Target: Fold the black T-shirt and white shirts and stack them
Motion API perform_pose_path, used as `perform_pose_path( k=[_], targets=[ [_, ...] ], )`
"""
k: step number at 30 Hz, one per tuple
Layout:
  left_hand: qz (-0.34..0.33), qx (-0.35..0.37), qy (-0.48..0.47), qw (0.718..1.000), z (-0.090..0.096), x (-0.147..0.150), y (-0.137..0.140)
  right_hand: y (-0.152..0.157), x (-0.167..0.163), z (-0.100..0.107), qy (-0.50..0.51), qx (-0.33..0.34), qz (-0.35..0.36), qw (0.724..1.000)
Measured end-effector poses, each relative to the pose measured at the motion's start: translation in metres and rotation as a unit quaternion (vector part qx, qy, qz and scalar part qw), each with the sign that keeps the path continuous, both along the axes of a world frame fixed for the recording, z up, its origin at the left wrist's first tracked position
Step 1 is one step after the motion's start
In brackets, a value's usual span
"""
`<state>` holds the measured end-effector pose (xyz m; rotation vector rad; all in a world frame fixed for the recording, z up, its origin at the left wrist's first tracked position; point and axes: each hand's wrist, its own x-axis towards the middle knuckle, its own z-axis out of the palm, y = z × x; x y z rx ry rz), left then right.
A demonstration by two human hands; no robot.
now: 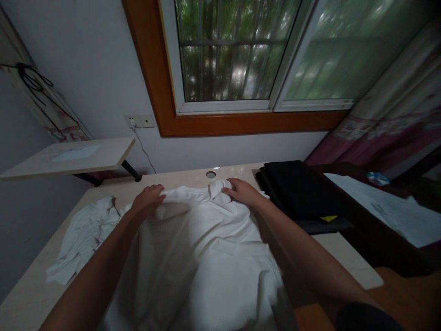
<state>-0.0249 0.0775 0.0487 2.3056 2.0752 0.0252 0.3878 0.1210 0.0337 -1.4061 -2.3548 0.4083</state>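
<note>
A large white shirt (220,257) spreads over the near part of the table and hangs toward me, creased and in folds. My left hand (149,198) is closed on its far edge at the left. At the right, my right hand (241,191) pinches the same edge beside a folded part that looks like a collar (217,189). Both arms reach forward, with the cloth stretched between the hands. Left of my left forearm lies a second crumpled white cloth (87,234) on the table.
The pale table (37,285) meets the wall under a window (237,55). On it stand a raised shelf (86,154) at left and a stack of folded black cloth (296,191) at right. A cable hole (211,174) is near the back edge. Papers (389,207) lie far right.
</note>
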Motion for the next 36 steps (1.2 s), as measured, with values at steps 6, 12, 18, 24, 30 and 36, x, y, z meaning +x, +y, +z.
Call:
perform_pose_path(
  k=[6, 12, 18, 24, 30, 36],
  targets=[
    [0.036, -0.041, -0.009, 0.998, -0.016, -0.002, 0.021, 0.004, 0.016, 0.006, -0.101, -0.035, 0.036, 0.994],
    [0.094, -0.007, 0.005, 0.996, -0.022, -0.022, 0.025, 0.019, 0.016, 0.011, -0.158, -0.067, 0.056, 0.984],
    [0.201, 0.103, -0.024, 0.974, -0.030, -0.043, 0.016, 0.031, 0.013, 0.007, -0.204, -0.054, -0.002, 0.977],
    [0.243, 0.148, -0.016, 0.959, -0.035, -0.044, 0.011, 0.042, 0.020, 0.021, -0.186, -0.048, -0.058, 0.980],
    [0.230, 0.157, 0.006, 0.961, -0.038, -0.042, 0.010, 0.054, 0.033, 0.064, -0.113, 0.057, -0.146, 0.981],
    [0.196, 0.169, 0.004, 0.966, -0.037, -0.039, 0.010, 0.053, 0.034, 0.100, -0.149, 0.136, -0.170, 0.965]
  ],
)
